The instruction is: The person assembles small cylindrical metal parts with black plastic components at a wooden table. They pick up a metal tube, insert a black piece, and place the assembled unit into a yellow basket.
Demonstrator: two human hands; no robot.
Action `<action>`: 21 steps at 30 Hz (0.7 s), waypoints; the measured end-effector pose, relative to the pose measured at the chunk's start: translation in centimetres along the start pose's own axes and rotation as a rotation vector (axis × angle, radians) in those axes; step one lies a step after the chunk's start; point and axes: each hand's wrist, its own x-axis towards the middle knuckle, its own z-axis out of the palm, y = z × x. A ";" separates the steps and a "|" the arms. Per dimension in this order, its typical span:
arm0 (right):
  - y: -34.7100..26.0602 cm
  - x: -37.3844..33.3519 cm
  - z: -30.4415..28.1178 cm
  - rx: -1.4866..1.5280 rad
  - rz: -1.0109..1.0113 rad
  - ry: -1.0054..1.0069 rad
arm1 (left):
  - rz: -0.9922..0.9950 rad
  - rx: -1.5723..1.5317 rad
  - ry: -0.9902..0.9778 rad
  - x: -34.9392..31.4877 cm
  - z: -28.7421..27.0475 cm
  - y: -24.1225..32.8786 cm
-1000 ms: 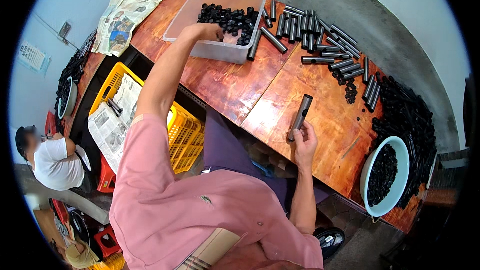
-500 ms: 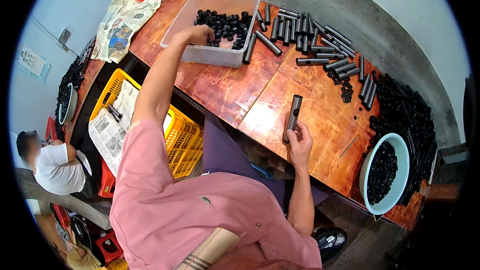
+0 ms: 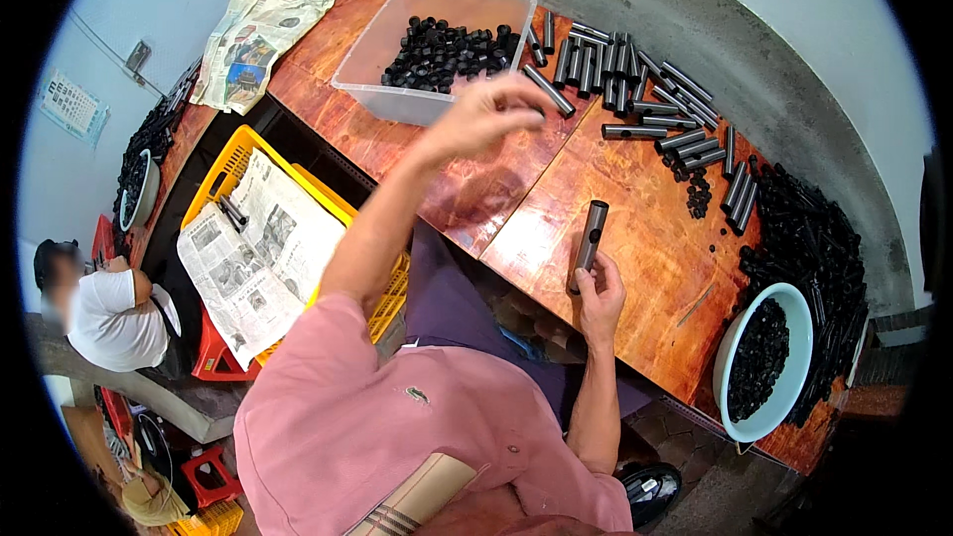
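My left hand is in the air over the table, just in front of a clear plastic bin holding many short black caps. Its fingers are curled together and blurred; a dark spot shows at the fingertips, too unclear to name. In my right hand, near the table's front edge, a dark metal tube with a hole in its side stands tilted, gripped by its lower end between thumb and fingers.
Many loose tubes lie along the back wall, with small black pieces beside them. On the right, a pale blue basin sits against a black heap. Newspaper covers a yellow crate. A person sits far left.
My left hand has come out of the plastic bin and moved right and nearer to me. My right hand still holds the tube in nearly the same place. The view has shifted slightly.
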 end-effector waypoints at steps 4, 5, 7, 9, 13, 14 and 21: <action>0.0 0.0 0.2 0.028 0.031 -0.010 | -0.398 -0.711 0.143 -3.0 7.9 -4.6; 0.2 -0.1 0.0 0.027 0.021 -0.012 | -0.510 -0.785 0.186 -3.7 9.2 -4.2; 1.0 0.0 0.0 0.022 0.003 -0.014 | -0.565 -0.956 0.261 -4.8 11.1 -5.2; 1.8 0.0 -0.3 -0.011 0.025 -0.007 | -0.605 -1.125 0.314 -5.3 12.1 -6.0; 0.3 0.1 0.1 -0.086 -0.005 -0.008 | -0.541 -1.109 0.199 -5.8 12.9 -5.7; 0.5 0.1 0.0 -0.091 -0.010 -0.006 | -0.539 -1.086 0.171 -5.8 13.1 -5.4; 0.3 -0.1 0.0 -0.049 0.003 0.002 | -0.500 -1.093 0.122 -6.0 13.5 -5.1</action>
